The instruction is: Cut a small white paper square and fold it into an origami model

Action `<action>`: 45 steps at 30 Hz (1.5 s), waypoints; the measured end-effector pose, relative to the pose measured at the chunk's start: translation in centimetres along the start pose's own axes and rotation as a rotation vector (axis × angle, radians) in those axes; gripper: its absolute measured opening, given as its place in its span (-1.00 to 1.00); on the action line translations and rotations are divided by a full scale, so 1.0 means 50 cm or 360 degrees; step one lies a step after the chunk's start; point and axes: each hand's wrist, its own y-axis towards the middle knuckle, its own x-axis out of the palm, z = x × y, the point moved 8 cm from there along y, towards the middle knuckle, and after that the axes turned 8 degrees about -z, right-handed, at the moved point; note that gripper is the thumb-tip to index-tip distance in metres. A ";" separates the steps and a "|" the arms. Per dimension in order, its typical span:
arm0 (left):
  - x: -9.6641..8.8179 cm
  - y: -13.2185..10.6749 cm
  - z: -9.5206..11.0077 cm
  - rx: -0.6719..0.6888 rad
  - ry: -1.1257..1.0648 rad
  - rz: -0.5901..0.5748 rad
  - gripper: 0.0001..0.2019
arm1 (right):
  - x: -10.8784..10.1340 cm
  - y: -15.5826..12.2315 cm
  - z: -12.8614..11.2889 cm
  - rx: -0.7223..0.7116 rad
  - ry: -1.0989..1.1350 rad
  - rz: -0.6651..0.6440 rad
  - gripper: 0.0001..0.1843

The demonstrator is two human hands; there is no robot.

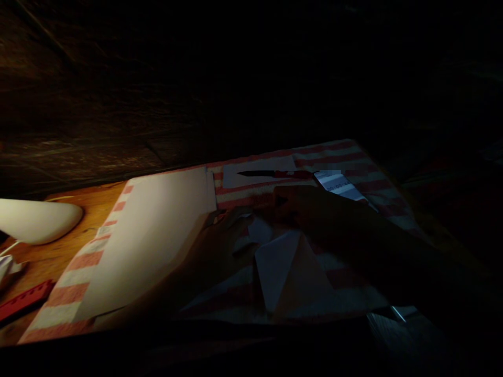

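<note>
A folded sheet of white paper (277, 272) lies on a red-and-white striped cloth (80, 277), a creased flap at its upper end. My left hand (223, 238) is at that flap, its fingers bent around the edge of the paper. Just right of it my right hand (294, 204) is closed like a fist above the paper. Deep shadow hides what its fingers grip. Beyond both hands lies a knife (257, 173) with a dark blade and a red handle, close to my right hand.
A stack of white paper (157, 209) covers the cloth's left part. A smaller sheet (239, 180) lies under the knife. A lit phone (340, 186) showing a timer is beyond my right forearm. A white lamp (43, 220) and a red object (25, 301) rest on the wooden table (92, 204).
</note>
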 end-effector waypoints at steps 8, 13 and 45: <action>0.002 0.001 0.000 0.0023 0.0013 0.0010 -0.53 | -0.009 -0.036 -0.019 0.0013 -0.0136 -0.0194 -0.69; 0.000 0.000 0.001 0.0014 0.0013 0.0010 -0.55 | -0.009 -0.041 -0.026 0.0045 -0.0147 -0.0281 -0.71; 0.009 -0.001 0.004 0.0072 0.0079 -0.0067 -0.50 | -0.011 -0.026 -0.013 0.0349 0.0026 0.0147 -0.84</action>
